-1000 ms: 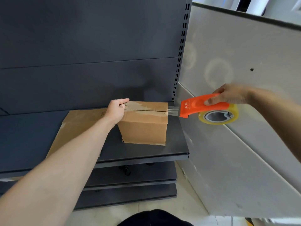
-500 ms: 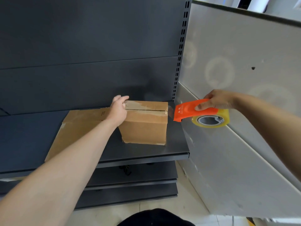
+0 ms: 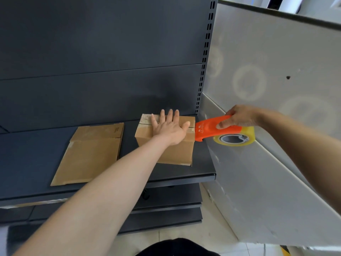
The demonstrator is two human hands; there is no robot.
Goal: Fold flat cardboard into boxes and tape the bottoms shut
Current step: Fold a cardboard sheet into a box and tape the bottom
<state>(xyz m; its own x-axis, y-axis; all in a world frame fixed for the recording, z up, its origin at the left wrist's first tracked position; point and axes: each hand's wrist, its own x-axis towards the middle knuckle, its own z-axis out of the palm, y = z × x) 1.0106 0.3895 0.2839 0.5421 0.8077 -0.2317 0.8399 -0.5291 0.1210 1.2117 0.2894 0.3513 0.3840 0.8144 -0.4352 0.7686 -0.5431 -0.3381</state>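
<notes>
Two hands work at one folded box, which stands on a dark shelf; the left hand lies flat on the box top with its fingers spread and released, covering the taped seam; the right hand is clenched around the orange tape dispenser, whose nose touches the box's right upper edge, just beside the left thumb; a flat cardboard sheet lies on the shelf, apart to the left of the spread fingers.
</notes>
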